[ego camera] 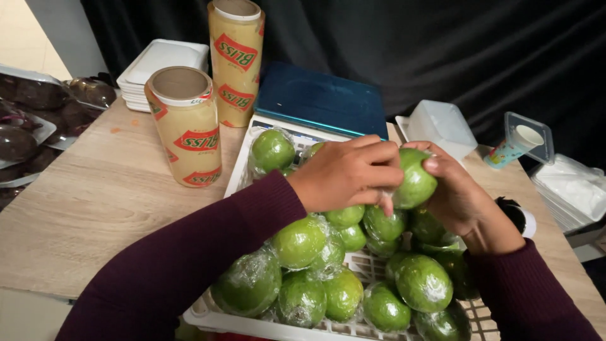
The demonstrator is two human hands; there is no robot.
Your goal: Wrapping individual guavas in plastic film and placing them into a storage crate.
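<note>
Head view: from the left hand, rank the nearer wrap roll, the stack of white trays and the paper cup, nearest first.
From the left hand:
1. Nearer wrap roll, to its left on the table.
2. Paper cup, far right.
3. Stack of white trays, back left, behind the roll.

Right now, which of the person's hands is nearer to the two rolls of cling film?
Left. The left hand grips the green fruit on the side facing the cling film rolls. The right hand cups the fruit's far side, farther from the rolls.

left hand (pixel 347 173), right hand (pixel 464 202) — fingers curled, meeting
</note>
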